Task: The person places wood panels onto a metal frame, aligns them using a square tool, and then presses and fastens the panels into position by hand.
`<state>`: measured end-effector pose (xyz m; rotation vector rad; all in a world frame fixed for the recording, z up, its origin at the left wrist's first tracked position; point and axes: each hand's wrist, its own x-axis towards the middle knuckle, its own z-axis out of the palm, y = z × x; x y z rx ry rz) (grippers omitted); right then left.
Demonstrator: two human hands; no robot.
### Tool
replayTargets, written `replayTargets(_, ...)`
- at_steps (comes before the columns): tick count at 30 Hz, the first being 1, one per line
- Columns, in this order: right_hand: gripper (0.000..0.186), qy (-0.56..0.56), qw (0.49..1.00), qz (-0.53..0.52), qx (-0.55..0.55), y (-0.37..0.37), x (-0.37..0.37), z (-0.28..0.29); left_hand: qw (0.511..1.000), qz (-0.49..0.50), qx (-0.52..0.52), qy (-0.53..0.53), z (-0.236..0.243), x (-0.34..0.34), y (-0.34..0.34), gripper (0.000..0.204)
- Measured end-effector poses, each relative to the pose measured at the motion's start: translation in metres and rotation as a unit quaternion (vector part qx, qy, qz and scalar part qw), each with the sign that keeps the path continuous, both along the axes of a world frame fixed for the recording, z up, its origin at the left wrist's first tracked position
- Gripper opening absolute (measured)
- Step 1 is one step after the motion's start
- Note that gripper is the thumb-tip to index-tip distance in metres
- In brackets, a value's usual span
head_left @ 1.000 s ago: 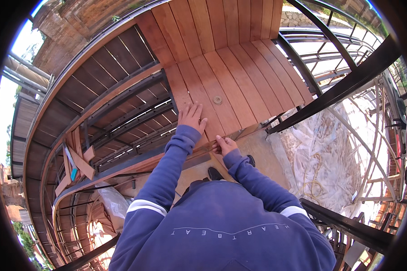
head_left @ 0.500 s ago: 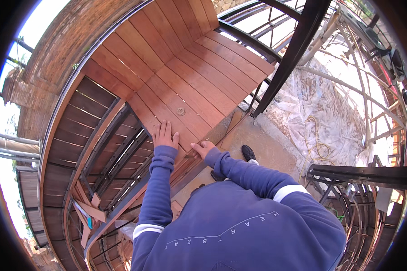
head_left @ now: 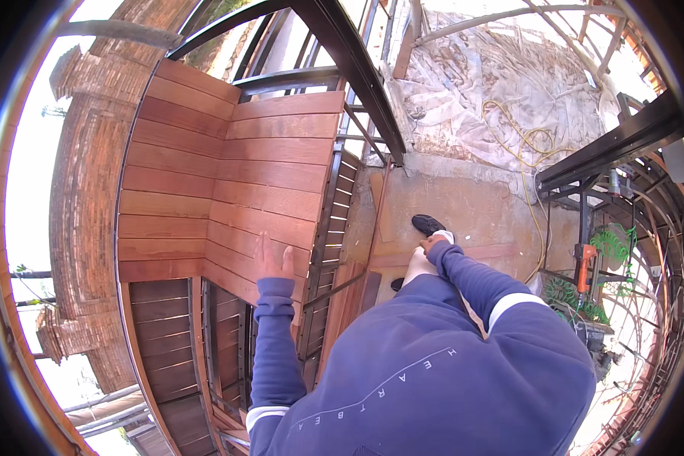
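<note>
My left hand (head_left: 273,258) lies palm down over reddish-brown wooden seat planks (head_left: 270,186), fingers stretched out and thumb apart, with nothing seen in it. Those planks form a bench seat beside upright backrest planks (head_left: 171,178) of the same wood. My right hand (head_left: 432,244) hangs off to the right, away from the bench, in front of my leg and just below a black shoe (head_left: 428,224). Its fingers are small and partly hidden, so their pose does not show.
A black steel beam (head_left: 357,64) slants past the bench's far end. Plastic sheeting (head_left: 471,91) and a yellow cord (head_left: 536,144) lie beyond the concrete floor (head_left: 463,194). At right stand another black beam (head_left: 615,148) and an orange power tool (head_left: 584,266). Dark slats (head_left: 163,334) curve at left.
My view and body have turned to the right. My right hand has left the plank's edge and moved beside my leg. A small round thing on the planks is no longer visible.
</note>
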<state>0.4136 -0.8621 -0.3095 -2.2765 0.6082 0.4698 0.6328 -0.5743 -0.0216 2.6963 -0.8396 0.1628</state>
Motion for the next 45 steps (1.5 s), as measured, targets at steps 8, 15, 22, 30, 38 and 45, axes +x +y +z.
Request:
replayTargets(8,0.044,0.2,0.934,-0.285,0.078,-0.046,-0.068,-0.029,0.992,-0.066,0.1,-0.023,-0.02,0.031,-0.111,0.08)
replayTargets(15,0.042,0.21,0.939,-0.253,0.1,-0.095,-0.068,-0.032,0.983,0.025,0.184,0.006,-0.036,0.03,-0.13,0.087)
replayTargets(22,0.037,0.227,0.95,-0.193,0.093,-0.179,-0.022,-0.023,0.979,0.046,0.196,0.006,-0.028,0.031,-0.146,0.088)
replayTargets(30,0.035,0.162,0.977,-0.14,0.024,-0.287,0.036,-0.021,0.964,0.115,0.235,0.05,-0.016,0.028,-0.16,0.091)
replayTargets(38,0.034,0.18,0.982,-0.039,-0.035,-0.329,0.076,-0.012,0.948,0.174,0.237,0.119,0.012,0.024,-0.171,0.099)
replayTargets(45,0.03,0.19,0.977,0.094,0.026,-0.315,0.115,-0.054,0.987,0.154,-0.049,0.007,-0.009,-0.052,-0.209,0.049)
